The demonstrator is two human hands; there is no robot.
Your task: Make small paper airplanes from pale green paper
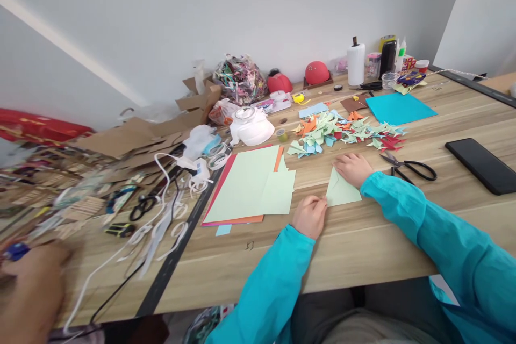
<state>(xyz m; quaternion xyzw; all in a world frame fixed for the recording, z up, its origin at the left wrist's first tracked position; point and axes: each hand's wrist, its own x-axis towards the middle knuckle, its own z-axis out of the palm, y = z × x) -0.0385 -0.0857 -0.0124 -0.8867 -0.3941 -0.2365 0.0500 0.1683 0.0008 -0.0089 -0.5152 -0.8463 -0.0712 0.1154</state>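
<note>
A light green sheet of paper (343,191), folded to a triangle, lies on the wooden table between my hands. My left hand (310,216) pinches its left corner between thumb and fingertips. Across the upper corner rests my right hand (355,170), its fingers lying flat on the paper. A stack of coloured sheets (242,185), pale green on top with red and orange edges showing, is left of my hands. Smaller pale green pieces (278,193) overlap its right side. Behind my right hand is a pile of folded paper cranes (326,128) in green, orange, blue and red.
Black-handled scissors (409,166) and a phone (484,164) lie to the right. Blue sheets (399,107) are at the back right. A white teapot-shaped jar (252,126) stands behind the stack. White cables (161,215) run leftward, near another person's hand (36,279) and cardboard (124,137).
</note>
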